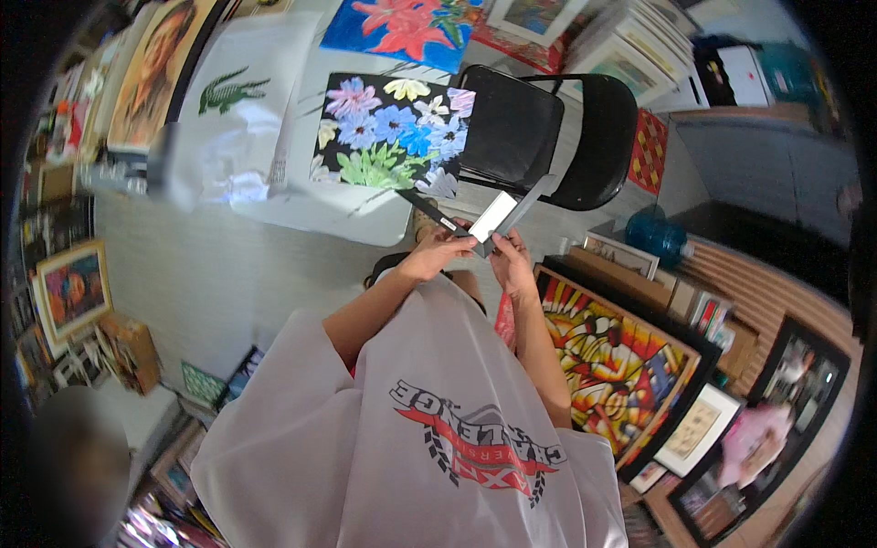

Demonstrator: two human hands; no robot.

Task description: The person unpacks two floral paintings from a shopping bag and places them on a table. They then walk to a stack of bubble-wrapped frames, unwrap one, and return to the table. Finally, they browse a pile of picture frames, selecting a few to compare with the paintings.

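Note:
My left hand [438,255] grips a narrow black strip [430,211] bearing a small white label. A grey strip [524,209] is pinched in my right hand [511,257]. The two strips meet in a V shape between my hands, like the corner of a picture-frame moulding. Inside the V a bright white flat face [493,215] shows; whether it belongs to the grey strip I cannot tell. Just beyond my hands, a painting of flowers on black [394,130] lies at the edge of a white table [322,218]. The black strip's far end reaches the painting's lower edge.
A painting of red flowers on blue [404,31] lies farther back. White plastic with a crocodile print [233,147] covers the table's left. A black folding chair [596,144] stands right of the table. Framed pictures [616,356] lean at my right, near a blue water jug [654,236].

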